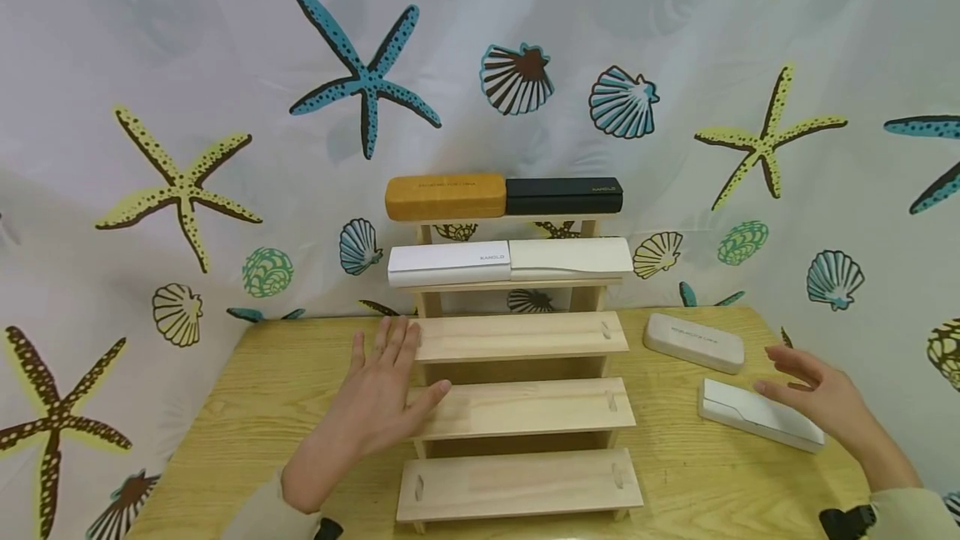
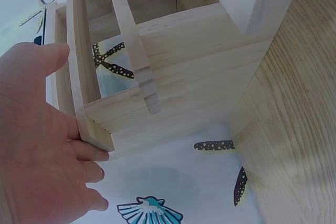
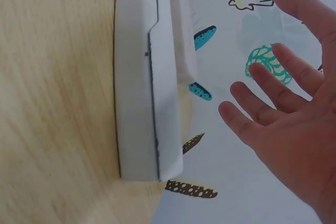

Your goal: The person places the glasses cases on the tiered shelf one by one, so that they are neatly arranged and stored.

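Observation:
A stepped wooden rack (image 1: 517, 486) stands mid-table. Its top shelf holds an orange case (image 1: 446, 197) beside a black case (image 1: 564, 197); one shelf lower lie a white case (image 1: 450, 263) and a cream case (image 1: 572, 258). My left hand (image 1: 371, 407) rests at the rack's left side with fingers extended, against a shelf end in the left wrist view (image 2: 47, 140). At the right, my right hand (image 1: 825, 398) hovers by a white case (image 1: 761, 415), fingers relaxed and holding nothing; that case (image 3: 139, 82) shows beside the hand (image 3: 289, 103) in the right wrist view.
A light grey case (image 1: 693, 343) lies on the wooden table (image 1: 277, 373) to the right of the rack, behind the white one. A patterned cloth (image 1: 480, 148) with starfish and shells hangs behind and at both sides.

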Motion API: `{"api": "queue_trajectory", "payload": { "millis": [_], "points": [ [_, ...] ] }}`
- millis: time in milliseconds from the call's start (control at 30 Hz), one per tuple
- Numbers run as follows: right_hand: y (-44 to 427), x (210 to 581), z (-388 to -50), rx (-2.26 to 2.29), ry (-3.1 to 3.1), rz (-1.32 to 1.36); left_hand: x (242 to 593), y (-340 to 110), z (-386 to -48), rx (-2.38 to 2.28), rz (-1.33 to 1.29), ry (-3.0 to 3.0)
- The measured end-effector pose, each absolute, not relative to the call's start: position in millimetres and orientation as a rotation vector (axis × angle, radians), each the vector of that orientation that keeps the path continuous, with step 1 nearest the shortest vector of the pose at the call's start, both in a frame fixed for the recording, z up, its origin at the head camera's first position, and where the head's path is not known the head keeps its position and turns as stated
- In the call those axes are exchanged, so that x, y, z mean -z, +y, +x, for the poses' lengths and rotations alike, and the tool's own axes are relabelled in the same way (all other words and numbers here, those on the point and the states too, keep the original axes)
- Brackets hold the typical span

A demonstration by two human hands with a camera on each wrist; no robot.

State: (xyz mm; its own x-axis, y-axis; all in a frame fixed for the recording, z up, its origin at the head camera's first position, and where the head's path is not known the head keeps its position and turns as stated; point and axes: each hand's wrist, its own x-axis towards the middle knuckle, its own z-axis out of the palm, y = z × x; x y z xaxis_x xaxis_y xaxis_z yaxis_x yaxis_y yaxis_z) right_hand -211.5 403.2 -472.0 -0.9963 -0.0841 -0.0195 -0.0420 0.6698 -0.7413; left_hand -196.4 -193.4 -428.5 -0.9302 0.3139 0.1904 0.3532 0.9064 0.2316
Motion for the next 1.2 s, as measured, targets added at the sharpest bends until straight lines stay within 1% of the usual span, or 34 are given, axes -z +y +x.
{"api": "queue_trajectory", "payload": {
  "millis": [200, 400, 833, 1000, 1200],
  "points": [
    [422.3, 485.9, -197.5, 1.180, 2.766, 0.022, 427.9, -193.2, -196.5, 0.386, -0.510, -2.927],
    [431.3, 498.0, -187.7, 1.197, 2.727, 0.120, 428.6, -192.8, -196.5, 0.373, -0.515, -2.923],
    [439.4, 514.5, -185.9, 1.173, 2.744, 0.256, 431.8, -194.1, -196.4, 0.384, -0.518, -2.911],
    [442.2, 524.2, -186.4, 1.123, 2.765, 0.239, 434.6, -192.4, -188.9, 0.378, -0.513, -2.906],
    [445.9, 531.9, -188.6, 1.082, 2.760, 0.222, 441.0, -190.1, -167.1, 0.389, -0.499, -2.885]
  ]
}}
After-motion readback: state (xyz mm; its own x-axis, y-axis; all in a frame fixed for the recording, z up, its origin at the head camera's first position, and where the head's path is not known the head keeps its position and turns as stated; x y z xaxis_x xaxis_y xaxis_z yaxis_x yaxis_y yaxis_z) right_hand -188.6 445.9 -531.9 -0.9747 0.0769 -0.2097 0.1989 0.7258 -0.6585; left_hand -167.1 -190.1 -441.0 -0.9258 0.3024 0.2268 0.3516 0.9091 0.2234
